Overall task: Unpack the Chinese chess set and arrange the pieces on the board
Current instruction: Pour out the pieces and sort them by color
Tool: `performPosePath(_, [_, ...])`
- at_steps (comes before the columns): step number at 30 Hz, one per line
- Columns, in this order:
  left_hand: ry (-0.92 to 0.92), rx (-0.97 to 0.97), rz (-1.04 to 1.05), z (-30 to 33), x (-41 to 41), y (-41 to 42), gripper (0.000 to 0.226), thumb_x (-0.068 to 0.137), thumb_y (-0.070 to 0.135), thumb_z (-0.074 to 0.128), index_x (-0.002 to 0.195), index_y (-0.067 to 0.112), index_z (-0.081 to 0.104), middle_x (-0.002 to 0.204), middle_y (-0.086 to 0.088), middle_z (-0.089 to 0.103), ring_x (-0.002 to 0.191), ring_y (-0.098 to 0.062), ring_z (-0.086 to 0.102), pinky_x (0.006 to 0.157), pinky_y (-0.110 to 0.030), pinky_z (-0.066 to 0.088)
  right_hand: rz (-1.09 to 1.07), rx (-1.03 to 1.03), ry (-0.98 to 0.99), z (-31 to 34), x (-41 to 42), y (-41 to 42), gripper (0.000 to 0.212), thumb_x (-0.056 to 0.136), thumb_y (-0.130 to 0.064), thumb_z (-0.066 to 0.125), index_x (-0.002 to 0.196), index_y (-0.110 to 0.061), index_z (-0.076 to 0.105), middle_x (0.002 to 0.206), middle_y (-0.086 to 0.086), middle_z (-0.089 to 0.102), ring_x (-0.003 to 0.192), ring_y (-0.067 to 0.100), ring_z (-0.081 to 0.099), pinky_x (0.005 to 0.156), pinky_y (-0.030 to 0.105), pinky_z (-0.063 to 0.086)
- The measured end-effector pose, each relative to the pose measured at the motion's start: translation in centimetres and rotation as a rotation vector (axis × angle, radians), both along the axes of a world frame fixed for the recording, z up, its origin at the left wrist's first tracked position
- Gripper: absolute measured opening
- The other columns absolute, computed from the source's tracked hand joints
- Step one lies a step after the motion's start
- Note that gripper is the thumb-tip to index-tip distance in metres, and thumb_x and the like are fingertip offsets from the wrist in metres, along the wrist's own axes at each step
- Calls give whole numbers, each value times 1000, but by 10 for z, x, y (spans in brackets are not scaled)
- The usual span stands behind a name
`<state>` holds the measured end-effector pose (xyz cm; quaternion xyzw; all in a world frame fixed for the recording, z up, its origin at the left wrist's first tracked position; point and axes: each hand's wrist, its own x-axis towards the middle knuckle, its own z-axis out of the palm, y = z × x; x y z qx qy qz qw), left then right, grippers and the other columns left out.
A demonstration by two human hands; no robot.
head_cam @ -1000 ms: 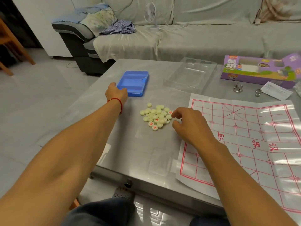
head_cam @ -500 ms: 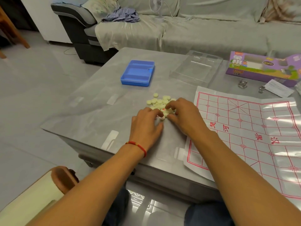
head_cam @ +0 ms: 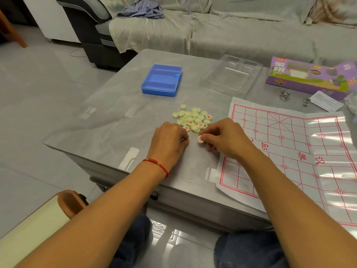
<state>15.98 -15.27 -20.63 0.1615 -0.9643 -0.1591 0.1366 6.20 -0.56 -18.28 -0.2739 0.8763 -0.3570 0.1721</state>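
Observation:
A pile of several cream round chess pieces (head_cam: 193, 118) with red or black characters lies on the grey table (head_cam: 108, 128), left of the paper board (head_cam: 301, 151) printed with a red grid. My right hand (head_cam: 224, 140) pinches one red-marked piece (head_cam: 200, 139) just in front of the pile. My left hand (head_cam: 170, 144), with a red string at the wrist, has its fingertips curled at the pile's near edge, seemingly pinching a piece that is mostly hidden.
A blue plastic case (head_cam: 161, 80) sits behind the pile. A clear plastic tray (head_cam: 229, 74), the purple set box (head_cam: 309, 76), two metal rings (head_cam: 285, 95) and a paper slip (head_cam: 326, 101) lie at the back right. A sofa stands beyond the table.
My left hand came back from the blue case to the pile. My right hand drew a red-marked piece out of the pile toward me. The camera tilted down.

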Motion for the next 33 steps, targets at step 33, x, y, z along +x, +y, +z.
performPosePath(33, [-271,70,-109,22,30,5,21,87,29,73,108,27,73,92,6,56,85,-12,51,72,-23,39,-56,-34,389,-20,-12,-23,21,93,-33,66,107,-21,76,101,-2,69,80,8,56,77,24,46])
